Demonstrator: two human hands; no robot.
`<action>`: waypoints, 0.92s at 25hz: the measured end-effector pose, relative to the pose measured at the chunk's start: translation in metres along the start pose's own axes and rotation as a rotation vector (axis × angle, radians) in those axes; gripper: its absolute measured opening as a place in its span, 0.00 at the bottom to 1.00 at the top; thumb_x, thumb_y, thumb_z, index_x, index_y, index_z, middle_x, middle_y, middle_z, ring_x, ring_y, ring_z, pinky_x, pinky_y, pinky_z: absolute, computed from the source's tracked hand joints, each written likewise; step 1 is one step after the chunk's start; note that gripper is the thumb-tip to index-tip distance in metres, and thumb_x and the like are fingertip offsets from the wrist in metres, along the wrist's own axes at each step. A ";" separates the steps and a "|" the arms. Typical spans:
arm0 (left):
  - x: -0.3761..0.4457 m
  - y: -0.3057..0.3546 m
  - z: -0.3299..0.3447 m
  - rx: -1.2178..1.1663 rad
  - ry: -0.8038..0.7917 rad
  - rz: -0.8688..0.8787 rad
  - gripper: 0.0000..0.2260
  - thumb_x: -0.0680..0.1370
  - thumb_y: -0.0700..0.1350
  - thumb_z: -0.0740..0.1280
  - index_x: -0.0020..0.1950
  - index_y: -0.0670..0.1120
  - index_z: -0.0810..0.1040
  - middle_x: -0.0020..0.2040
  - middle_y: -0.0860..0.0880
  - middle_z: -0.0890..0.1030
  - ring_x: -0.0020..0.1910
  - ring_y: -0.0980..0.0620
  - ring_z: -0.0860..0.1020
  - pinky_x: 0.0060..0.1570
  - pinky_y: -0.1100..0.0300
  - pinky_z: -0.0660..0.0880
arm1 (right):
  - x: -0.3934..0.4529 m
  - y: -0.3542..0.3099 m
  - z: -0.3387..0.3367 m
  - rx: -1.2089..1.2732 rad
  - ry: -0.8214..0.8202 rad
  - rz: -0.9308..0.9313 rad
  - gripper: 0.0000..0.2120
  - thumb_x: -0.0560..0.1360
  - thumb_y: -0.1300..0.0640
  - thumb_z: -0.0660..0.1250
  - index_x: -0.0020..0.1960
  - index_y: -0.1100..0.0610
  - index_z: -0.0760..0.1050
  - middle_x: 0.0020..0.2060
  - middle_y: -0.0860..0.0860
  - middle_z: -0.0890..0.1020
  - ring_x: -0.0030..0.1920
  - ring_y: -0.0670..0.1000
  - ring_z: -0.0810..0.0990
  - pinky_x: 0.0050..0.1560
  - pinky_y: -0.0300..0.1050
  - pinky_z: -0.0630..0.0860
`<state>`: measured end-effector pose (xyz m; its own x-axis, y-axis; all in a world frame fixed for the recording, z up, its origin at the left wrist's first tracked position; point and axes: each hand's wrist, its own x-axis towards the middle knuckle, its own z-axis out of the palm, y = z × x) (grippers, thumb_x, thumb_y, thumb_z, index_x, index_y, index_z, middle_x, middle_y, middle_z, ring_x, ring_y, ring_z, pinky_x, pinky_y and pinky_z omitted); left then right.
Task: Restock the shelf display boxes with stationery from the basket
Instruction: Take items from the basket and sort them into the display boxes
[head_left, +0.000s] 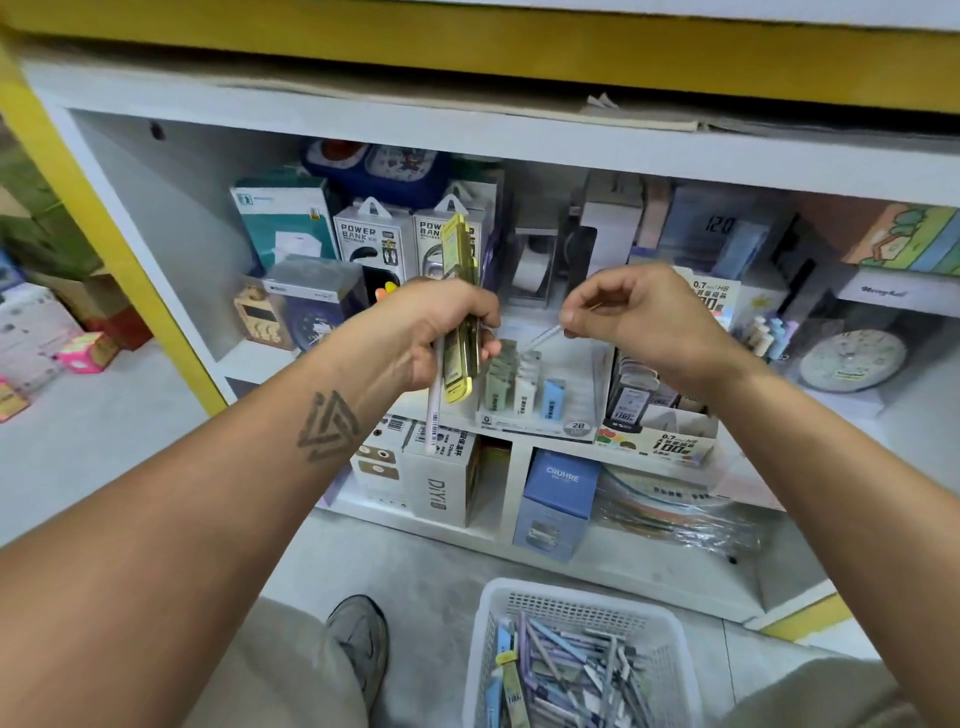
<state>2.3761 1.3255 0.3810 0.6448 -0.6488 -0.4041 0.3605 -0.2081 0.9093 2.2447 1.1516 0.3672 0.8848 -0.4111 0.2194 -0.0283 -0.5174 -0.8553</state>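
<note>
My left hand (436, 332) grips a bunch of yellow lead cases (460, 291) and a pale pen (432, 410), held upright in front of the shelf. My right hand (639, 312) pinches a thin clear tube (540, 338) by its end, slanting down over the 2B display box (535, 421), which holds rows of small green, white and blue cases. Beside it on the right stands the 0.7 HB display box (657, 441) with dark cases. A white basket (582, 603) on the floor below is full of pens and lead cases.
Power bank boxes (371, 239) and other packaged goods fill the shelf behind my hands. A blue box (561, 499) and a DIY box (441, 488) sit in the lower compartments. My shoe (358, 644) is on the floor left of the basket. Cartons are stacked at far left.
</note>
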 end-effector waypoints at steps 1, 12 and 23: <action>0.000 -0.001 0.001 0.005 0.003 0.000 0.08 0.73 0.31 0.64 0.51 0.38 0.70 0.30 0.41 0.76 0.25 0.49 0.77 0.24 0.62 0.74 | 0.003 0.001 0.000 -0.091 0.013 -0.013 0.03 0.74 0.62 0.75 0.44 0.56 0.84 0.38 0.52 0.86 0.43 0.50 0.86 0.49 0.42 0.82; 0.006 -0.006 -0.004 0.033 0.044 -0.003 0.05 0.73 0.31 0.65 0.47 0.38 0.73 0.30 0.41 0.77 0.25 0.49 0.78 0.25 0.62 0.75 | 0.025 0.013 0.018 -0.768 0.157 -0.235 0.12 0.77 0.65 0.68 0.56 0.54 0.83 0.47 0.55 0.86 0.49 0.58 0.82 0.52 0.53 0.79; 0.006 -0.008 -0.010 0.072 0.021 -0.025 0.04 0.74 0.32 0.65 0.46 0.39 0.72 0.30 0.42 0.76 0.25 0.49 0.78 0.25 0.62 0.75 | 0.028 0.022 0.047 -0.815 -0.067 -0.172 0.10 0.72 0.73 0.64 0.47 0.60 0.77 0.40 0.58 0.81 0.43 0.60 0.82 0.43 0.57 0.80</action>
<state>2.3836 1.3304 0.3702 0.6503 -0.6275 -0.4282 0.3277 -0.2767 0.9033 2.2910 1.1641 0.3325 0.9327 -0.2445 0.2652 -0.1950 -0.9603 -0.1996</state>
